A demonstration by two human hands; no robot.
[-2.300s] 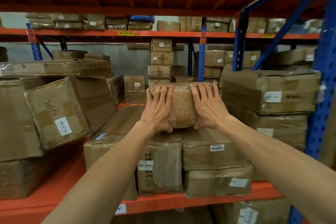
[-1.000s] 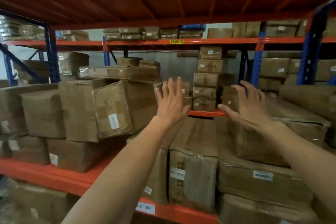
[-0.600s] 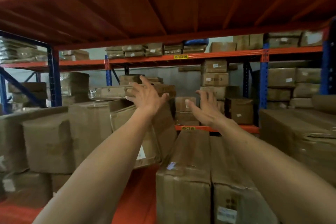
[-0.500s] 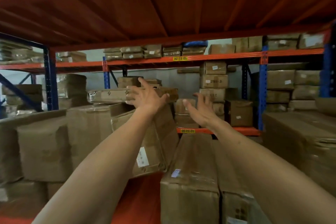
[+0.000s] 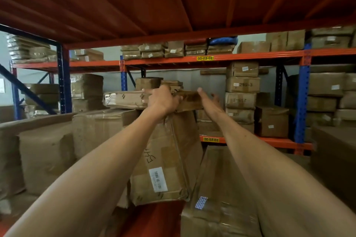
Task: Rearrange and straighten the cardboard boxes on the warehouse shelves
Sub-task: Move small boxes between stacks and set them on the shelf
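Observation:
A long flat cardboard box (image 5: 123,99) lies on top of the stack at the middle of the shelf. My left hand (image 5: 163,100) is closed over its front edge near the right end. My right hand (image 5: 210,102) cups that right end, thumb on top and fingers spread behind it. Under the flat box a big box (image 5: 169,159) with a white barcode label and handwriting leans tilted, its lower edge toward me. The flat box's right part is hidden by my hands.
A long taped box (image 5: 217,188) lies lengthwise to the right of the tilted one. Large boxes (image 5: 46,156) fill the left of the orange shelf (image 5: 154,217). Another large box (image 5: 335,152) stands right. The orange shelf deck above (image 5: 173,2) is close overhead. More stacked boxes (image 5: 241,92) fill the racks behind.
Both hands left the small box on the right stack, swung left and up with the view, and have now closed on the flat box atop the middle stack.

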